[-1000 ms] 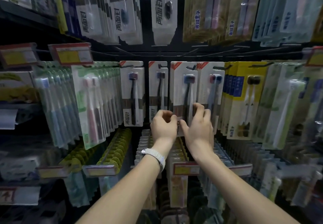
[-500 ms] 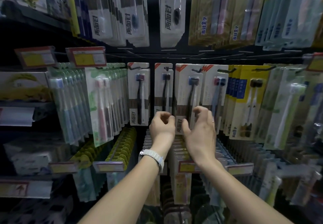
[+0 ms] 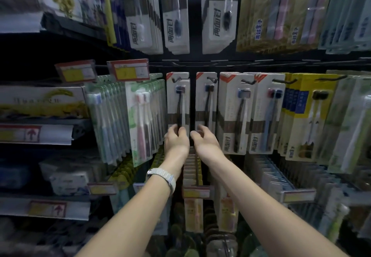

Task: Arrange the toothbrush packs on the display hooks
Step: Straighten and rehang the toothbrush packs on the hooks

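Four white toothbrush packs hang side by side on black display hooks (image 3: 212,79) in the middle row. My left hand (image 3: 176,140), with a white watch on its wrist, curls its fingers and thumb round the bottom end of the leftmost white pack (image 3: 178,100). My right hand (image 3: 205,141) is just beside it, fingers loosely bent, at the bottom edge of the second white pack (image 3: 206,100); it holds nothing. Two wider white packs (image 3: 234,112) hang to the right, untouched.
Green-backed packs (image 3: 140,120) hang at the left and yellow packs (image 3: 307,116) at the right. More packs fill the row above (image 3: 174,16) and the pegs below (image 3: 192,172). Yellow price tags (image 3: 128,71) stick out. Boxed goods (image 3: 42,100) sit on left shelves.
Both hands have moved left, away from the wide white pack with the blue brush, to the two narrower white packs. The view has shifted with them.
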`<state>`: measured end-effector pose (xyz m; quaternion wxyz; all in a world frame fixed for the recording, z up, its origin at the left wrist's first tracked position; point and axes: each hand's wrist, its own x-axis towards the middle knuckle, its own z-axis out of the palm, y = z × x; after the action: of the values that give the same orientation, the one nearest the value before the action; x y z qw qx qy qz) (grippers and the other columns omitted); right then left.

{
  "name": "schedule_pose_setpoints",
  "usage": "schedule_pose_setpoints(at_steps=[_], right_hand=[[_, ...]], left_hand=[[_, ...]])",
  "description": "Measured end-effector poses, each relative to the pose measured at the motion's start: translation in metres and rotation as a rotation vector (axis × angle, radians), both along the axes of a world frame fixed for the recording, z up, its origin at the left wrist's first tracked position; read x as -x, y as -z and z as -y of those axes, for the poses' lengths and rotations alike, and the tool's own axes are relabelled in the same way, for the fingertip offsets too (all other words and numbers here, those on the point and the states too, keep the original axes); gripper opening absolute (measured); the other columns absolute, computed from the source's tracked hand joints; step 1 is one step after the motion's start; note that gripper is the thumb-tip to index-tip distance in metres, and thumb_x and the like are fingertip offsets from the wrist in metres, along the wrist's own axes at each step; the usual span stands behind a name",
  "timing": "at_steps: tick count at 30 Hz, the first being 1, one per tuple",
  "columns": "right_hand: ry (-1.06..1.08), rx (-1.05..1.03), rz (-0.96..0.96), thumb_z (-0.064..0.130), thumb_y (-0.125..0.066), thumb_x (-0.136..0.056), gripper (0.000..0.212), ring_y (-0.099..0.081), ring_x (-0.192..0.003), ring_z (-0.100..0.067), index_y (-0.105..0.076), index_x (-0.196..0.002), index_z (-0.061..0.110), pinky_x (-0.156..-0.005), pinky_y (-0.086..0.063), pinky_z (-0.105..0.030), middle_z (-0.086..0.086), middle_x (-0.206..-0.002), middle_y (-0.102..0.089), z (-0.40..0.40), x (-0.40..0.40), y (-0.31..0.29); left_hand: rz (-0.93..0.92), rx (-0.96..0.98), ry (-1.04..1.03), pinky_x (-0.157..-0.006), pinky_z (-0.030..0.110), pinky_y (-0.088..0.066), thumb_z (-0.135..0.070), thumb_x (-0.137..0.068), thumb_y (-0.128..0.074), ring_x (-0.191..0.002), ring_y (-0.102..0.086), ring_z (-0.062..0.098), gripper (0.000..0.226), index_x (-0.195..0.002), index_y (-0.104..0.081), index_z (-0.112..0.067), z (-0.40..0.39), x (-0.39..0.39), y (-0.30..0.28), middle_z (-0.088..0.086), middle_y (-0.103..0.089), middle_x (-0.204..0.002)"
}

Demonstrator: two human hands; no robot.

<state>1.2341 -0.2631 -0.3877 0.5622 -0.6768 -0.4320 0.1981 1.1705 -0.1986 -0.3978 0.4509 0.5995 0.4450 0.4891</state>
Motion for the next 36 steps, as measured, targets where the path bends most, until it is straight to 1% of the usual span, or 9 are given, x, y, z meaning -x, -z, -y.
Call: schedule_pose_setpoints(at_steps=[9,12,16,21,24,27,30,33,36], right_hand=[[-0.046,0.007,-0.005,0.028,-0.047,-0.104,0.065,-0.021,-0.152,-0.024,-0.016,-0.16,0.013,-0.123,-0.02,-0.038,-0.01,-0.165,-0.023,-0.042,0.0,0.003],[-0.07,0.01,-0.033,0.029,-0.046,-0.104,0.066,-0.02,-0.152,-0.024,-0.014,-0.16,0.017,-0.124,-0.02,-0.041,-0.008,-0.165,-0.021,-0.052,-0.001,0.003],[-0.077,-0.006,-0.065,0.028,-0.047,-0.104,0.065,-0.022,-0.152,-0.023,-0.015,-0.16,0.017,-0.123,-0.021,-0.039,-0.008,-0.165,-0.024,-0.06,0.001,0.004],[-0.055,-0.015,-0.062,0.026,-0.047,-0.104,0.063,-0.024,-0.151,-0.023,-0.019,-0.16,0.016,-0.122,-0.023,-0.038,-0.007,-0.164,-0.026,-0.059,0.007,0.004],[0.038,-0.043,-0.013,0.024,-0.053,-0.102,0.056,-0.039,-0.143,-0.024,-0.035,-0.154,0.011,-0.117,-0.033,-0.035,-0.009,-0.155,-0.042,-0.051,0.009,0.003],[0.128,-0.051,-0.021,0.023,-0.06,-0.099,0.043,-0.057,-0.119,-0.018,-0.053,-0.14,0.013,-0.097,-0.048,-0.029,-0.006,-0.132,-0.061,-0.037,0.007,-0.002],[0.116,-0.001,-0.025,0.025,-0.062,-0.097,0.038,-0.062,-0.112,-0.022,-0.059,-0.135,0.017,-0.096,-0.054,-0.039,-0.005,-0.126,-0.065,-0.024,0.007,-0.008],[0.092,0.05,0.004,0.027,-0.06,-0.098,0.041,-0.066,-0.108,-0.024,-0.058,-0.138,0.018,-0.097,-0.055,-0.044,-0.004,-0.13,-0.064,-0.006,0.014,-0.012],[0.061,0.056,0.029,0.028,-0.059,-0.098,0.041,-0.063,-0.117,-0.024,-0.058,-0.137,0.016,-0.101,-0.053,-0.045,-0.006,-0.134,-0.063,0.009,0.02,-0.014]], left_hand=[[0.002,0.017,0.09,-0.126,0.046,-0.016,-0.033,-0.105,-0.043,-0.155,-0.017,0.024,0.069,-0.162,-0.008,-0.016,-0.03,0.003,0.003,0.008,-0.015,-0.169],[0.028,0.04,0.104,-0.125,0.045,-0.018,-0.031,-0.104,-0.045,-0.153,-0.022,0.025,0.071,-0.162,-0.006,-0.019,-0.037,0.006,0.0,0.008,-0.018,-0.168],[0.052,0.065,0.117,-0.123,0.039,-0.024,-0.028,-0.106,-0.044,-0.148,-0.033,0.026,0.067,-0.162,-0.01,-0.021,-0.038,0.009,-0.004,0.008,-0.032,-0.163],[0.047,0.08,0.105,-0.12,0.037,-0.026,-0.025,-0.106,-0.044,-0.147,-0.035,0.026,0.063,-0.162,-0.017,-0.02,-0.031,0.014,-0.007,0.008,-0.035,-0.161],[0.019,0.08,0.059,-0.117,0.037,-0.034,-0.023,-0.104,-0.047,-0.141,-0.044,0.028,0.06,-0.159,-0.025,-0.018,-0.021,0.017,-0.01,0.008,-0.043,-0.156],[-0.029,0.079,0.007,-0.107,0.044,-0.047,-0.026,-0.1,-0.049,-0.126,-0.057,0.031,0.056,-0.154,-0.037,-0.021,-0.011,0.023,-0.016,0.007,-0.056,-0.144],[-0.074,0.132,0.007,-0.101,0.044,-0.052,-0.02,-0.102,-0.046,-0.117,-0.062,0.032,0.045,-0.147,-0.047,-0.018,-0.002,0.033,-0.023,0.01,-0.062,-0.135],[-0.048,0.142,0.053,-0.09,0.032,-0.049,-0.016,-0.105,-0.042,-0.103,-0.059,0.024,0.027,-0.129,-0.054,-0.022,0.017,0.047,-0.027,0.001,-0.061,-0.117],[-0.042,0.158,0.08,-0.095,0.036,-0.051,-0.021,-0.105,-0.043,-0.104,-0.06,0.023,0.035,-0.138,-0.051,-0.015,0.031,0.058,-0.03,0.004,-0.063,-0.117]])
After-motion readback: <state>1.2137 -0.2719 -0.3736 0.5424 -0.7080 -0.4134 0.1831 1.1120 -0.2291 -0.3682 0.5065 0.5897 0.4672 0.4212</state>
